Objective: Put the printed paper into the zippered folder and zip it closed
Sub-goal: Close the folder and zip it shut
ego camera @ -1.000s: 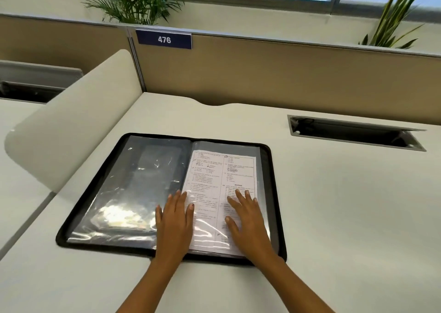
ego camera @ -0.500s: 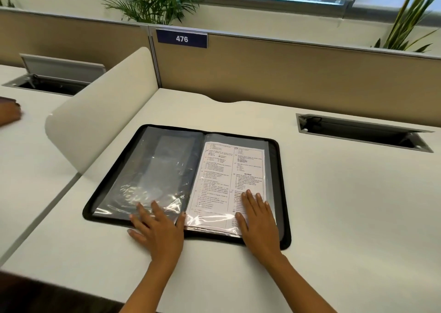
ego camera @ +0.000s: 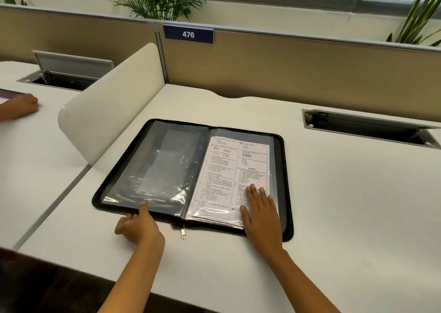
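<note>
Far left of the frame, someone else's hand (ego camera: 22, 105) rests on the next desk. Lower middle, the left hand (ego camera: 139, 225) has a finger on the near edge of the folder (ego camera: 155, 169), can't tell if it's gripping. The folder lies open mid-frame with the paper (ego camera: 229, 174) in its right sleeve, and the right hand (ego camera: 261, 213) is flat on it, fingers straight.

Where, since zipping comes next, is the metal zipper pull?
Head view: the small silver metal zipper pull lies on the white desk at the black zippered folder's near edge, right of the left hand.
</note>
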